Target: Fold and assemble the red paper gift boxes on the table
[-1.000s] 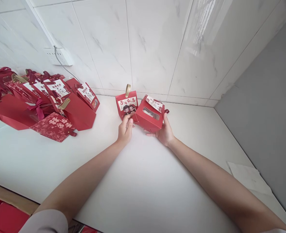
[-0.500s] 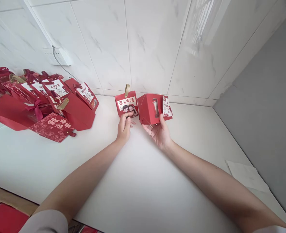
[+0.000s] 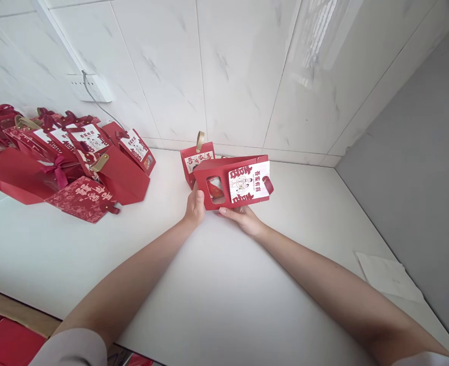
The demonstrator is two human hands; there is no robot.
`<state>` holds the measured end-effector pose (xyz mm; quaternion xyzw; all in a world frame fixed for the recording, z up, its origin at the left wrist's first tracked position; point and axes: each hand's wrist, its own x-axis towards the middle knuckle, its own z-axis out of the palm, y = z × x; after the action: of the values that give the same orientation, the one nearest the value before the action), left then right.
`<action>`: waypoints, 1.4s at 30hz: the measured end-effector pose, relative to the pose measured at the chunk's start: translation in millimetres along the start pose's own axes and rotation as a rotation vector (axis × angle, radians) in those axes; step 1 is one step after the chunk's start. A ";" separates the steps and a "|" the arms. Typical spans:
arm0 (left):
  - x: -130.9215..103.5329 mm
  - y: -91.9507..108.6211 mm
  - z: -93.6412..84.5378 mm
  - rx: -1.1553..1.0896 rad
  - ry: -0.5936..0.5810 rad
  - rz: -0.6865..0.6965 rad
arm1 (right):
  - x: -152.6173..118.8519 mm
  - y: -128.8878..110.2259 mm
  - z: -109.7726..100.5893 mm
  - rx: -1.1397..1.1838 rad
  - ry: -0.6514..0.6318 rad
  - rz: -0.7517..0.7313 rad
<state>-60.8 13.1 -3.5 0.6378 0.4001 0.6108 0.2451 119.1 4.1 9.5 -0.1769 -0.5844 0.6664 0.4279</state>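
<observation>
A red gift box (image 3: pixel 225 199) with a small clear window, a white printed label and a dark red ribbon handle lies tilted on its side between my hands. My left hand (image 3: pixel 196 204) grips its left end, thumb in front, other fingers hidden behind. Under and behind the box, my right hand (image 3: pixel 244 217) holds its lower edge with the thumb along the front. Just behind it, a smaller red box (image 3: pixel 186 152) with a gold loop handle stands upright against the wall side, partly covered by the held box.
Several red gift boxes (image 3: pixel 128 178) with ribbons and labels crowd the left of the white table (image 3: pixel 224 305). A wall socket (image 3: pixel 90 88) with a cable is above them. White paper (image 3: pixel 388 274) lies at the right edge. Red items (image 3: pixel 8 343) show at the lower left.
The held box has turned so its window and label face me, and moved left and nearer. My left hand has gone from the small box's front to the held box.
</observation>
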 end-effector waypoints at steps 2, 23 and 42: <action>-0.8 -2.7 0.1 -0.049 0.007 -0.031 | -0.6 0.8 -0.1 -0.082 0.008 -0.040; 5.4 -3.2 3.4 -0.182 -0.253 -0.187 | 3.7 6.8 -22.1 -0.705 0.397 -0.449; 10.9 17.1 5.6 -0.272 -0.415 -0.161 | 4.4 -9.3 -41.3 -0.504 -0.070 -0.178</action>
<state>-52.5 13.3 15.8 0.6768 0.3048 0.4934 0.4534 150.4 33.1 8.8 -0.2029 -0.7596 0.4652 0.4068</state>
